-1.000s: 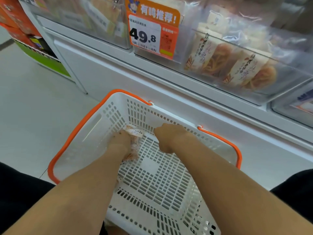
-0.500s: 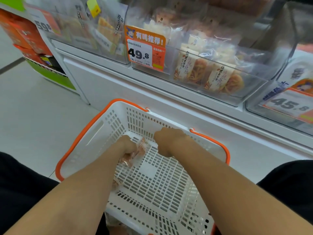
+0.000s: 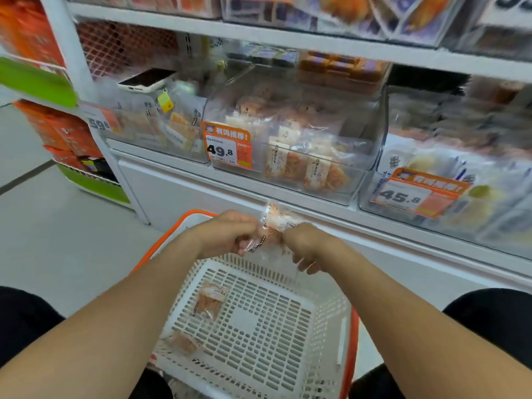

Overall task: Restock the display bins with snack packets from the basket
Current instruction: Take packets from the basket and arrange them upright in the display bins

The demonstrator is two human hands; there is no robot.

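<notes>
Head view: both hands meet above the far edge of the white basket (image 3: 247,322). The left hand (image 3: 227,234) and right hand (image 3: 309,244) curl around one snack packet (image 3: 273,224) held between them. A second packet (image 3: 210,302) and a third packet (image 3: 181,342) lie in the basket's left side. Farther off, a clear bin (image 3: 365,156) with a 49.8 tag (image 3: 227,145) sits on the shelf.
</notes>
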